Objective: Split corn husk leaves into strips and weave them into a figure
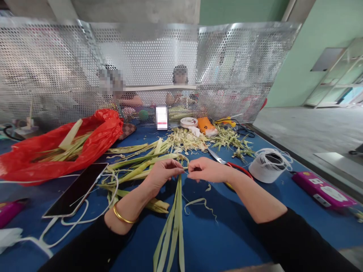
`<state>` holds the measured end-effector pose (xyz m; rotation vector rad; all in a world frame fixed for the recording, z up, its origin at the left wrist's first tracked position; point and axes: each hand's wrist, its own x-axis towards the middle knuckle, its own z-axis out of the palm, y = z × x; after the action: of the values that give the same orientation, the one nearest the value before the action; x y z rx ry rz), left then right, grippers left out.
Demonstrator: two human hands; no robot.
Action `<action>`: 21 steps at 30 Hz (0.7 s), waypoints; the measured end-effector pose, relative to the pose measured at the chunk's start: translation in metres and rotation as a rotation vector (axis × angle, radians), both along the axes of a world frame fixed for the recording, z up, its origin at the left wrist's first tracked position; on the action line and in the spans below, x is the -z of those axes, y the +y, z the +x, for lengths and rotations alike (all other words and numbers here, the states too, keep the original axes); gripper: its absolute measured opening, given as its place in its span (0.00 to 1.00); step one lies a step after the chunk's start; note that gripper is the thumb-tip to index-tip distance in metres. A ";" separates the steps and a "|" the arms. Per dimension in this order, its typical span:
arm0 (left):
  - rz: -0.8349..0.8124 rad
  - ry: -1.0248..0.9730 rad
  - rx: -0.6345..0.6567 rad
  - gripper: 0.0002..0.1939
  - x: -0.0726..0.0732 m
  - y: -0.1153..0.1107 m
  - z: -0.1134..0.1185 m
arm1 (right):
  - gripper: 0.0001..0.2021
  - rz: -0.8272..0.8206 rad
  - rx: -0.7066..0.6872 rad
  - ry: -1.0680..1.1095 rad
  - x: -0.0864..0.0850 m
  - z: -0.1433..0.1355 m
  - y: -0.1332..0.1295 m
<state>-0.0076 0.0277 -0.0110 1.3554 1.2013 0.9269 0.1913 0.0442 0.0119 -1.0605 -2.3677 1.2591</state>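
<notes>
Near the middle of the blue table (218, 234), my left hand (165, 174) pinches the upper part of a bundle of long green leaf strips (177, 226), which hang down toward the front edge. Close beside it on the right, my right hand (205, 170) has its fingers closed at a thin pale strand by the bundle. The fingertips of both hands almost meet. A curly loose strip (200, 201) lies below my right hand. Scissors with red handles (227, 162) lie behind my right wrist, partly hidden by it.
A red bag (107, 128) of leaves and a tablet (76, 190) with white cables lie left. More leaves (136, 172) and trimmings (190, 139) spread behind my hands. A white twine spool (266, 168) and purple box (321, 189) stand right. People sit behind the perforated screen (159, 56).
</notes>
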 end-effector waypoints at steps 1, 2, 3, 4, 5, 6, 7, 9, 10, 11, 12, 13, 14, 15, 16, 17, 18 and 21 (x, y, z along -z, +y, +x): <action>0.007 0.003 -0.002 0.12 -0.001 0.000 0.000 | 0.08 0.000 -0.022 0.001 -0.001 0.001 0.000; 0.015 0.008 -0.002 0.12 -0.001 0.000 0.000 | 0.08 -0.003 -0.044 0.003 -0.002 0.002 -0.001; 0.024 0.014 -0.001 0.12 -0.001 -0.001 0.000 | 0.07 -0.016 -0.070 -0.002 -0.003 0.003 -0.001; 0.036 0.019 0.003 0.11 -0.002 -0.001 0.001 | 0.08 -0.047 -0.096 -0.014 -0.005 0.005 -0.001; 0.051 0.025 0.007 0.11 -0.002 -0.001 0.001 | 0.08 -0.094 -0.117 -0.033 -0.007 0.006 -0.002; 0.072 0.032 0.014 0.10 -0.002 -0.001 0.001 | 0.10 -0.152 -0.129 -0.056 -0.009 0.008 -0.002; 0.096 0.039 0.023 0.09 -0.001 -0.001 0.001 | 0.13 -0.204 -0.118 -0.065 -0.010 0.010 -0.002; 0.154 0.060 0.047 0.07 0.000 0.000 0.001 | 0.16 -0.233 0.005 0.001 -0.010 0.010 0.000; 0.186 0.080 0.060 0.07 0.000 0.000 0.000 | 0.14 -0.204 0.099 0.066 -0.008 0.008 0.001; 0.219 0.104 0.071 0.06 0.001 0.000 0.000 | 0.10 -0.162 0.187 0.141 -0.004 0.005 0.003; 0.248 0.130 0.079 0.06 0.002 0.000 -0.001 | 0.05 -0.118 0.252 0.215 0.000 0.002 0.004; 0.273 0.157 0.086 0.05 0.002 0.000 -0.001 | 0.04 -0.087 0.274 0.267 0.004 -0.002 0.006; 0.294 0.182 0.091 0.05 0.002 0.000 -0.001 | 0.07 -0.060 0.268 0.305 0.009 -0.007 0.007; 0.309 0.198 0.094 0.05 0.002 0.000 -0.002 | 0.09 -0.019 0.251 0.324 0.014 -0.011 0.008; 0.320 0.207 0.097 0.05 0.002 0.000 -0.002 | 0.09 0.030 0.237 0.329 0.018 -0.014 0.008; 0.330 0.208 0.101 0.05 0.002 0.000 -0.002 | 0.08 0.081 0.234 0.327 0.021 -0.017 0.009; 0.337 0.202 0.108 0.05 0.002 0.000 -0.002 | 0.07 0.125 0.239 0.317 0.023 -0.018 0.009; 0.356 0.167 0.129 0.05 0.003 0.001 -0.002 | 0.03 0.185 0.273 0.276 0.025 -0.018 0.009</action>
<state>-0.0099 0.0285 -0.0138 1.8023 1.0901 0.9812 0.1729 0.0536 -0.0131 -1.0351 -2.0104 0.9961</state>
